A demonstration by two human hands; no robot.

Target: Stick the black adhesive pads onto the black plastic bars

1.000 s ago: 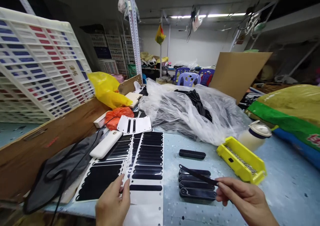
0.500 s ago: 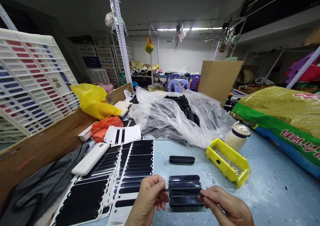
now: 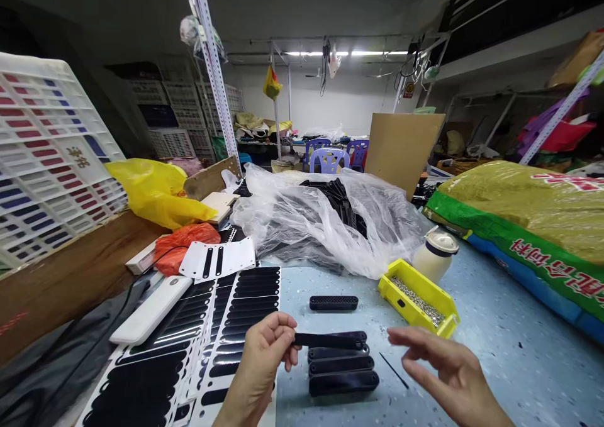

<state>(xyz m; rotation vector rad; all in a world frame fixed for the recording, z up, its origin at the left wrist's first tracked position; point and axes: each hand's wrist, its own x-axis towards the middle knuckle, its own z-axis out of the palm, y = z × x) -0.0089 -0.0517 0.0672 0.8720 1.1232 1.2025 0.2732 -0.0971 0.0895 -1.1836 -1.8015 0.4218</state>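
Observation:
My left hand (image 3: 264,354) pinches the left end of a flat black strip (image 3: 330,339) and holds it level just above a row of three black oblong plastic parts (image 3: 342,373) on the blue table. My right hand (image 3: 436,370) hovers to the right of them with fingers spread and nothing in it. A thin dark needle-like tool (image 3: 394,370) lies on the table beside its fingers. Another black ribbed part (image 3: 333,302) lies further back. Sheets of black oblong stickers (image 3: 245,307) lie to the left.
A yellow bin of small metal pieces (image 3: 418,298) and a white jar (image 3: 431,254) stand at right. Behind lies a clear plastic bag of black parts (image 3: 325,222). A white power bank (image 3: 151,309), orange and yellow bags, white crates and a large green-yellow sack (image 3: 533,213) surround the table.
The strip passed from my right hand to my left hand, which left the sticker sheet. My right hand let go, opened and drew back right; the thin tool now lies on the table.

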